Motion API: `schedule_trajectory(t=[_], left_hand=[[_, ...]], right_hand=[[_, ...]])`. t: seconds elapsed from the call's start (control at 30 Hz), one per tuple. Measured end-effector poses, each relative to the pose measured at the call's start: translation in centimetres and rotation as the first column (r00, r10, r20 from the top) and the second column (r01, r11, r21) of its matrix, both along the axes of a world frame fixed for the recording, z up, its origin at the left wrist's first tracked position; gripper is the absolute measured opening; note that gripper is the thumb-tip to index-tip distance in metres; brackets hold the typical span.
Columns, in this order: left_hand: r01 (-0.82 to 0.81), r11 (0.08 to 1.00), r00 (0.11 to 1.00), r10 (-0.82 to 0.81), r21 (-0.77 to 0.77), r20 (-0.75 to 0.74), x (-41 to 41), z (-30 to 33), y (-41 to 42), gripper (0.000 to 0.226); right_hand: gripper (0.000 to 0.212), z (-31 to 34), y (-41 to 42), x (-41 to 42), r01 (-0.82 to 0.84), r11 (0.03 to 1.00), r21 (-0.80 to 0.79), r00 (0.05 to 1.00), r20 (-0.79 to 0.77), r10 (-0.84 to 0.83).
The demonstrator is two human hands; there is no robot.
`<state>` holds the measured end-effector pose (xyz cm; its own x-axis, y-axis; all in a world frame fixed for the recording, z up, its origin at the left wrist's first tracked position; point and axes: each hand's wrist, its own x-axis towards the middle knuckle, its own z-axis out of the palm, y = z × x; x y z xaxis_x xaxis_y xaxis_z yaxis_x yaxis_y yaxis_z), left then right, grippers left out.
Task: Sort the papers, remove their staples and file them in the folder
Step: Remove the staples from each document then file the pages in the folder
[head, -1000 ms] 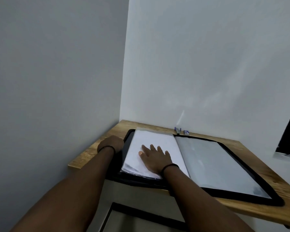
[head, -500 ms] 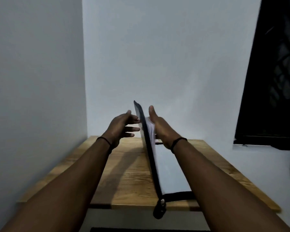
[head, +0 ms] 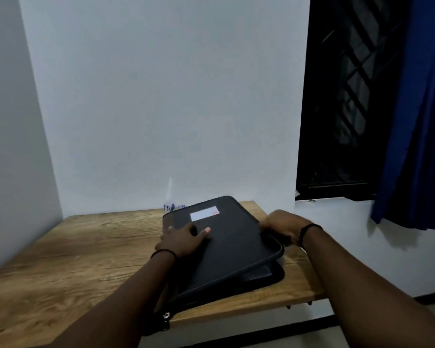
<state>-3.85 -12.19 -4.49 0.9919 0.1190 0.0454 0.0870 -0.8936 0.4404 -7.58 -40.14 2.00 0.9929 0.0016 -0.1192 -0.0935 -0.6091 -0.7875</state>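
Here the bare wooden surface (head: 68, 249) takes up the left of the view, and everything the task concerns sits toward its right end. First comes the left hand (head: 180, 238), laid on top of the black folder (head: 232, 249) near its left edge; the fingers spread flat over the cover and the thumb points across it, so this grip is loose and clasps nothing, and it looks placed there to press the cover down and steady it. The folder lies on the right part of the surface, its near corner reaching the front edge, where a zip pull (head: 166, 315) hangs. Its cover carries a pale label (head: 204, 213) near the far end. The cover is not fully down: at the near right corner a gap shows between the upper and lower halves, probably because the filed papers inside, not visible now, hold it up. Behind it, against the wall, stand some small blue-and-white items (head: 172, 207), too small to identify. On the right, the right hand (head: 280, 228) curls over the folder's right edge, its grip closed round the rim, apparently to draw the two halves together so the zip can run.
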Motion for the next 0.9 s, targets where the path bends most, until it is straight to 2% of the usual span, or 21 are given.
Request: schedule_trajectory(t=[0.1, 0.2, 0.27, 0.33, 0.4, 0.6, 0.73, 0.83, 0.9], left_hand=[[-0.002, 0.998, 1.0, 0.003, 0.062, -0.017, 0.2, -0.7, -0.7, 0.08], [0.014, 0.996, 1.0, -0.014, 0.091, -0.002, 0.6, -0.4, -1.0, 0.078], [0.048, 0.991, 0.999, -0.051, 0.126, 0.019, 0.1, 0.0, -1.2, 0.074], [0.083, 0.98, 0.995, -0.092, 0.183, 0.041, -0.6, 0.1, -1.6, 0.064], [0.111, 0.965, 0.99, -0.128, 0.238, 0.056, -1.1, 0.3, -2.3, 0.056], [0.176, 0.941, 0.982, -0.19, 0.289, 0.022, -0.4, 0.1, -4.0, 0.057], [0.191, 0.94, 0.98, -0.201, 0.282, 0.006, 1.3, -0.2, -4.8, 0.057], [0.206, 0.961, 0.975, -0.217, 0.184, 0.039, 3.2, -0.1, -4.5, 0.049], [0.213, 0.976, 0.971, -0.216, 0.043, 0.102, 4.8, -0.4, -3.1, 0.04]], right_hand=[[0.026, -1.6, 0.6, 0.5, -0.018, 0.964, -0.265, 0.999, 0.03, 0.026], [0.023, -2.7, 2.5, 0.8, 0.036, 0.886, -0.461, 0.985, 0.166, 0.047], [0.01, -3.5, 4.2, 1.2, 0.008, 0.889, -0.458, 0.965, 0.235, 0.112], [0.031, -4.4, 6.2, 1.3, -0.083, 0.884, -0.461, 0.954, 0.219, 0.204], [0.037, -5.3, 7.7, 1.8, -0.101, 0.848, -0.52, 0.953, 0.194, 0.232], [0.043, -6.2, 7.0, 3.4, 0.006, 0.815, -0.58, 0.967, 0.21, 0.142], [0.056, -6.9, 6.6, 3.9, 0.036, 0.788, -0.615, 0.982, 0.167, 0.085], [0.06, -7.4, 7.0, 5.1, 0.067, 0.759, -0.647, 0.987, 0.155, 0.046], [0.062, -7.6, 7.5, 6.4, 0.087, 0.761, -0.643, 0.989, 0.149, 0.014]])
